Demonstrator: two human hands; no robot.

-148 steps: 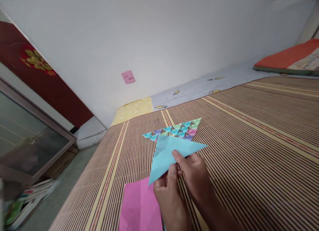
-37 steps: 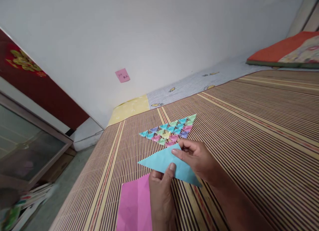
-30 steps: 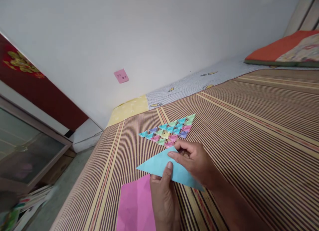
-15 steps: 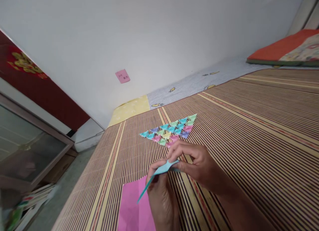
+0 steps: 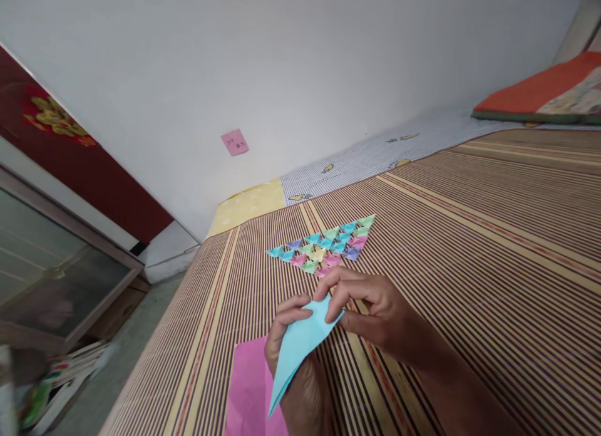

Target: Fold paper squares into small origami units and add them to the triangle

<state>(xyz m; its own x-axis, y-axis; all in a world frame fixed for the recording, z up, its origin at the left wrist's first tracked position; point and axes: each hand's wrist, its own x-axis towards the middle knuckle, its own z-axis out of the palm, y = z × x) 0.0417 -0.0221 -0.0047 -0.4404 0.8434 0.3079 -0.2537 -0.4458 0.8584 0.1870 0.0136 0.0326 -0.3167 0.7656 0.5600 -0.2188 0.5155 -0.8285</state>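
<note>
A folded piece of light blue paper [image 5: 303, 336] is held up between both hands, its pointed end hanging down toward me. My left hand [image 5: 300, 373] is closed around it from below and the left, with fingertips over its upper edge. Fingers and thumb of my right hand [image 5: 364, 304] pinch its upper right corner. Below my left hand lies a creased pink sheet of paper [image 5: 248, 386], partly covered. Just beyond my hands, small folded paper pieces [image 5: 323, 245] in blue, green, pink, yellow and purple form a triangle on the striped mat.
The striped bamboo mat [image 5: 422, 235] covers the bed. An orange-edged cushion or folded quilt [image 5: 530, 91] lies at the far right. A pink note [image 5: 234, 142] is stuck to the white wall. At left stand a glass-fronted cabinet [image 5: 56, 279] and, below it, stacked papers [image 5: 61, 386].
The blue paper has been tilted so that its broad face now shows, where before it was seen nearly edge-on. Both hands still hold it. The view has shifted slightly.
</note>
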